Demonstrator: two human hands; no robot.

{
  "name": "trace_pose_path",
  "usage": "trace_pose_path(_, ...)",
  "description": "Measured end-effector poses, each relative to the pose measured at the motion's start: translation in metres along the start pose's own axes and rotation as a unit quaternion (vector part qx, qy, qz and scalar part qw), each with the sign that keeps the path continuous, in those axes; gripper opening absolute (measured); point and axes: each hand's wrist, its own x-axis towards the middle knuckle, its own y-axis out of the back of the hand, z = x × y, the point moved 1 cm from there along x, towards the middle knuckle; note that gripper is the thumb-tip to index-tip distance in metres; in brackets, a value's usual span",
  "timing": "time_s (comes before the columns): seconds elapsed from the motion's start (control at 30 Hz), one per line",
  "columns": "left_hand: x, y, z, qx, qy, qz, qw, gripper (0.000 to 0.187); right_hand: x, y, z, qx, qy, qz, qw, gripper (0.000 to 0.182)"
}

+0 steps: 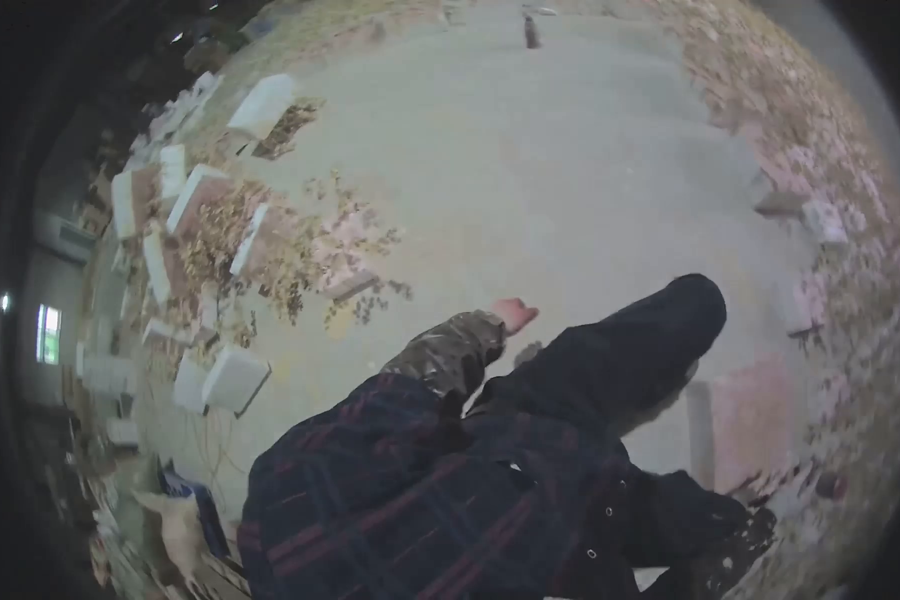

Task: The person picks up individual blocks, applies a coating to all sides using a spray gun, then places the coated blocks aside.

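Note:
My left hand (513, 315) reaches out from a camouflage sleeve (455, 350) in front of my body. Its fingers look curled in, and I see no object in them; the picture is blurred there. The hand hangs above the grey-green floor (530, 190), apart from everything on it. Right of the hand, my raised leg (630, 335) in dark trousers stretches forward. A dark plaid shirt (390, 480) fills the lower middle. My right hand does not show.
White-topped blocks (235, 380) and dry leafy branches (280, 245) lie at the left. A brown, mottled strip (830, 200) runs along the right edge. A reddish flat piece (755, 420) lies right of my legs. A small dark object (531, 32) stands far ahead.

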Motion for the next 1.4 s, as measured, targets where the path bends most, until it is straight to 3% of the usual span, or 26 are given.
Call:
trace_pose_path(0.07, -0.015, -0.048, 0.015, 0.011, -0.034, -0.089, 0.995, 0.062, -0.014, 0.017, 0.072, -0.169, 0.019, -0.137, 0.976, 0.04)
trace_pose_path(0.1, -0.057, -0.047, -0.022, 0.129, -0.053, -0.1, 0.985, 0.047, -0.075, -0.009, 0.05, -0.275, -0.007, -0.251, 0.928, 0.041)
trace_pose_path(0.13, -0.037, -0.053, -0.019, 0.198, -0.137, -0.106, 0.965, 0.04, -0.067, -0.046, 0.021, -0.367, -0.063, -0.27, 0.888, 0.041)
trace_pose_path(0.2, 0.003, -0.067, -0.035, 0.276, -0.205, -0.067, 0.936, 0.018, 0.038, -0.053, -0.074, -0.287, -0.292, -0.194, 0.892, 0.036)
trace_pose_path(0.27, 0.015, -0.064, 0.009, 0.263, -0.223, -0.064, 0.937, 0.024, 0.03, 0.014, -0.04, -0.154, -0.45, -0.061, 0.878, 0.031)
trace_pose_path(0.33, 0.004, -0.058, 0.045, 0.193, -0.164, -0.061, 0.965, 0.042, 0.002, 0.067, 0.011, -0.038, -0.515, 0.055, 0.854, 0.028)
trace_pose_path(0.4, -0.013, -0.045, 0.112, -0.013, -0.093, -0.027, 0.995, 0.038, -0.03, 0.055, 0.048, 0.264, -0.558, 0.219, 0.756, 0.017)
trace_pose_path(0.43, -0.013, -0.039, 0.142, -0.05, -0.089, -0.031, 0.994, 0.037, -0.045, 0.061, 0.062, 0.32, -0.556, 0.278, 0.715, 0.015)
trace_pose_path(0.5, 0.046, -0.038, 0.21, -0.124, -0.148, -0.027, 0.981, 0.032, -0.065, 0.068, 0.072, 0.0, -0.299, 0.241, 0.923, 0.013)
trace_pose_path(0.53, 0.075, -0.056, 0.251, -0.129, -0.159, -0.042, 0.978, 0.032, -0.102, 0.057, 0.099, -0.099, -0.238, 0.201, 0.945, 0.014)
trace_pose_path(0.57, 0.068, -0.06, 0.301, -0.143, -0.209, -0.056, 0.966, 0.033, -0.14, 0.078, 0.127, -0.512, -0.081, 0.006, 0.855, 0.024)
trace_pose_path(0.6, 0.037, -0.061, 0.34, -0.169, -0.264, -0.065, 0.947, 0.036, -0.181, 0.117, 0.156, -0.796, 0.087, -0.197, 0.565, 0.035)
trace_pose_path(0.63, -0.005, -0.063, 0.367, -0.179, -0.298, -0.071, 0.935, 0.037, -0.21, 0.173, 0.15, -0.87, 0.154, -0.294, 0.364, 0.041)
trace_pose_path(0.67, -0.035, -0.087, 0.382, -0.154, -0.328, -0.095, 0.927, 0.038, -0.23, 0.213, 0.127, -0.811, -0.058, -0.201, 0.547, 0.043)
trace_pose_path(0.7, -0.054, -0.106, 0.415, -0.134, -0.361, -0.122, 0.915, 0.038, -0.229, 0.239, 0.11, -0.687, -0.267, -0.077, 0.672, 0.045)
trace_pose_path(0.73, -0.08, -0.125, 0.445, -0.116, -0.393, -0.147, 0.9, 0.039, -0.228, 0.264, 0.093, -0.503, -0.448, 0.065, 0.736, 0.047)
trace_pose_path(0.77, -0.107, -0.14, 0.474, -0.098, -0.423, -0.171, 0.885, 0.04, -0.223, 0.285, 0.075, -0.276, -0.584, 0.207, 0.735, 0.049)
trace_pose_path(0.8, -0.137, -0.157, 0.506, -0.077, -0.452, -0.196, 0.867, 0.041, -0.215, 0.302, 0.053, -0.025, -0.664, 0.337, 0.668, 0.051)
trace_pose_path(0.93, -0.216, -0.291, 0.541, 0.144, -0.518, -0.301, 0.787, 0.038, -0.297, 0.327, 0.042, -0.108, -0.692, 0.373, 0.608, 0.053)
trace_pose_path(1.03, -0.234, -0.413, 0.547, 0.341, -0.605, -0.289, 0.659, 0.041, -0.322, 0.313, 0.044, -0.072, -0.687, 0.409, 0.596, 0.051)
trace_pose_path(1.1, -0.2, -0.54, 0.539, 0.418, -0.404, -0.585, 0.566, 0.056, -0.328, 0.308, 0.048, -0.178, -0.671, 0.364, 0.621, 0.028)
trace_pose_path(1.13, -0.203, -0.583, 0.532, 0.429, -0.345, -0.648, 0.526, 0.065, -0.336, 0.306, 0.054, -0.207, -0.664, 0.354, 0.625, 0.025)
trace_pose_path(1.2, -0.24, -0.623, 0.503, 0.584, -0.555, -0.487, 0.337, 0.046, -0.361, 0.306, 0.063, -0.179, -0.745, 0.371, 0.524, 0.028)
trace_pose_path(1.23, -0.254, -0.641, 0.492, 0.612, -0.596, -0.438, 0.28, 0.043, -0.373, 0.302, 0.066, -0.172, -0.765, 0.375, 0.495, 0.029)
trace_pose_path(1.3, -0.284, -0.683, 0.478, 0.602, -0.575, -0.4, 0.384, 0.056, -0.392, 0.299, 0.076, -0.15, -0.786, 0.404, 0.443, 0.028)
trace_pose_path(1.4, -0.294, -0.761, 0.452, 0.57, -0.586, -0.377, 0.435, 0.073, -0.413, 0.297, 0.093, -0.15, -0.788, 0.431, 0.413, 0.031)
